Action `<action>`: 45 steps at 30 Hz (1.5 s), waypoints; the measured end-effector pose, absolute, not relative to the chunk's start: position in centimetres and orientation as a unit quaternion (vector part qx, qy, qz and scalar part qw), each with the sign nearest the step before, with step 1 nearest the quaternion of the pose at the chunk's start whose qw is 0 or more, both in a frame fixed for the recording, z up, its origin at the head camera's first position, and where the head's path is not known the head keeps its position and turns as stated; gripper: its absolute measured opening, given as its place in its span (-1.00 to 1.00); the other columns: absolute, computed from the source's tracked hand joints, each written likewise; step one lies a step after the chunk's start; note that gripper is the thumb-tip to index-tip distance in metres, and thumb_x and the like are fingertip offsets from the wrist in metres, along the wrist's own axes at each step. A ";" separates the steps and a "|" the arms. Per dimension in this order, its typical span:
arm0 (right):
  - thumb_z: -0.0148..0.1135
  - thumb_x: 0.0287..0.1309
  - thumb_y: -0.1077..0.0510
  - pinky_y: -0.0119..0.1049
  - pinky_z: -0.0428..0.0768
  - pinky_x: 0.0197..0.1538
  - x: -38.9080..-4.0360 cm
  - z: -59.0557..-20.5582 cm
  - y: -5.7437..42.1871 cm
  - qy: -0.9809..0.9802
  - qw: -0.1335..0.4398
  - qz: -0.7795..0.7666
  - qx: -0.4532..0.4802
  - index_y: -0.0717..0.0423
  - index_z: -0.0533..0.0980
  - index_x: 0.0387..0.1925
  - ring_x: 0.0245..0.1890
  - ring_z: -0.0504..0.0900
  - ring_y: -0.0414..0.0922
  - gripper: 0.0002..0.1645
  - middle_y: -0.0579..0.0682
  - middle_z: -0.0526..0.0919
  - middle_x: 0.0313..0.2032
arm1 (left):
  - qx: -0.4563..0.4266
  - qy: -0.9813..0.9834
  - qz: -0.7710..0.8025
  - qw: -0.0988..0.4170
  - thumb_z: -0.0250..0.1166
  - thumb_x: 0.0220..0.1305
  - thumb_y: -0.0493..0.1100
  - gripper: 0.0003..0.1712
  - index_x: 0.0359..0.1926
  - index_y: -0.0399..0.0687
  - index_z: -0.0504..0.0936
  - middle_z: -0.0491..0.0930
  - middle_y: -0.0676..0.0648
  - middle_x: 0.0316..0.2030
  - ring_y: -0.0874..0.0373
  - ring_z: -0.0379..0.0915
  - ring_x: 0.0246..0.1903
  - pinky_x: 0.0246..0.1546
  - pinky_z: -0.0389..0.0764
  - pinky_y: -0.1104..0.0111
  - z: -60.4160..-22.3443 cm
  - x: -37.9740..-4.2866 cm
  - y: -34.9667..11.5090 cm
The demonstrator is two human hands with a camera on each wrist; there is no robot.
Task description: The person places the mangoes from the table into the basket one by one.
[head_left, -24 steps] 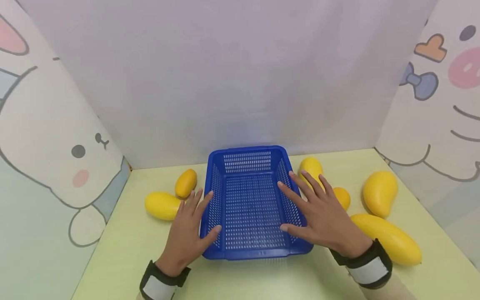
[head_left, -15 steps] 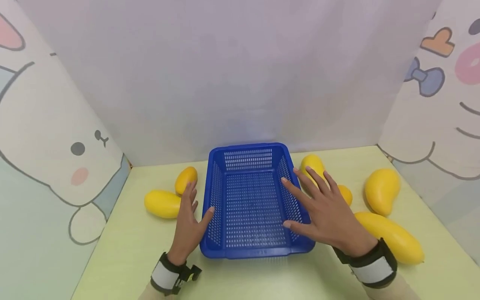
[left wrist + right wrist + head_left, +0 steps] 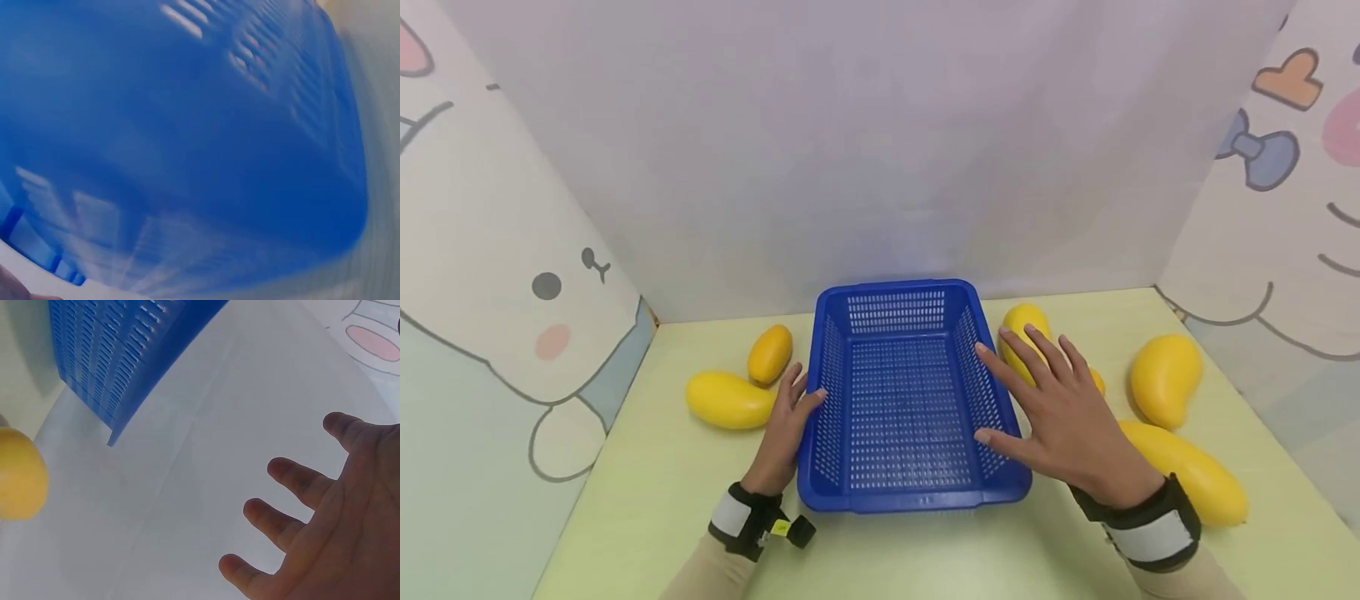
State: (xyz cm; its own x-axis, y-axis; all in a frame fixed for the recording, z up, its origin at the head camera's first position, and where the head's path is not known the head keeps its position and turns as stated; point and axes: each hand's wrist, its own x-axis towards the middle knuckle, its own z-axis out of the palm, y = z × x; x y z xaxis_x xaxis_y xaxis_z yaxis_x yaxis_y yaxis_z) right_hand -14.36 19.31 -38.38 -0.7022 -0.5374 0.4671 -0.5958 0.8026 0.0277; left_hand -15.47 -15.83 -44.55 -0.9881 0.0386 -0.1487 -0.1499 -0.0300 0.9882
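Note:
A blue slotted plastic basket [image 3: 917,500] stands in the middle of the table with nothing in it. My left hand [image 3: 781,433] is right at its left rim, the thumb tip overlapping the rim and the fingers alongside the outer wall. The blue basket wall [image 3: 187,137] fills most of the left wrist view, blurred. Over the basket's right side my right hand [image 3: 1063,421] hovers with fingers spread and holds nothing. Spread fingers [image 3: 297,478] show in the right wrist view, apart from the basket [image 3: 112,356].
Left of the basket lie a yellow mango-like fruit [image 3: 730,400] and a smaller orange-yellow one [image 3: 770,354]. On the right are a yellow fruit [image 3: 1026,321], a partly hidden orange one [image 3: 1099,382], a mango [image 3: 1165,379] and a long yellow fruit [image 3: 1187,475]. A pale wall [image 3: 880,167] rises behind.
My left hand has turned edge-on and moved in to the basket's left rim. The right hand has shifted slightly right, fingers still spread. The basket looks unmoved on the table.

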 end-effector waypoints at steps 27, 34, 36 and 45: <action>-0.07 -0.05 -0.55 0.24 -0.07 0.26 -15.0 -38.0 20.5 -0.923 0.235 0.060 0.297 -0.19 0.00 0.43 0.36 -0.09 0.16 0.06 0.10 -0.01 0.41 | -0.072 0.587 0.789 0.167 -0.05 0.22 -0.23 -0.33 0.36 0.08 0.07 0.25 -0.32 0.20 -0.25 0.28 0.07 0.01 0.40 -0.01 -45.1 -15.6 -15.6; -0.05 -0.08 -0.55 0.22 -0.07 0.27 -14.9 -37.7 20.8 -0.928 0.235 0.058 0.284 -0.22 0.01 0.42 0.37 -0.10 0.14 0.08 0.10 0.00 0.41 | -0.073 0.593 0.785 0.166 -0.04 0.24 -0.22 -0.35 0.36 0.08 0.08 0.25 -0.31 0.20 -0.25 0.27 0.07 0.02 0.39 -0.02 -45.0 -15.7 -15.6; -0.04 -0.09 -0.55 0.22 -0.08 0.27 -14.8 -37.6 20.9 -0.929 0.234 0.057 0.280 -0.23 0.00 0.42 0.37 -0.10 0.13 0.08 0.10 0.00 0.41 | -0.074 0.595 0.784 0.163 -0.04 0.24 -0.22 -0.36 0.35 0.06 0.09 0.26 -0.31 0.19 -0.24 0.28 0.06 0.01 0.40 -0.02 -45.0 -15.7 -15.6; 0.00 -0.07 -0.51 0.22 -0.06 0.27 -14.6 -36.9 21.9 -0.931 0.243 0.063 0.267 -0.22 0.01 0.42 0.36 -0.06 0.13 0.06 0.08 0.04 0.40 | -0.079 0.594 0.783 0.164 -0.02 0.24 -0.19 -0.37 0.35 0.08 0.11 0.29 -0.29 0.19 -0.24 0.28 0.07 0.01 0.41 -0.01 -45.3 -15.5 -15.7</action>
State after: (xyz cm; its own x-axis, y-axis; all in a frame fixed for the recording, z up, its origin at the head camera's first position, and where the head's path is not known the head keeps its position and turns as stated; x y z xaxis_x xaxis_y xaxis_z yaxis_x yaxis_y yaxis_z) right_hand -14.56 21.94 -36.91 -0.7398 -0.4662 0.4852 -0.5273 0.8496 0.0124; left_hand -15.54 -15.68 -45.32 -0.9339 0.1621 -0.3187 -0.3506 -0.2403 0.9052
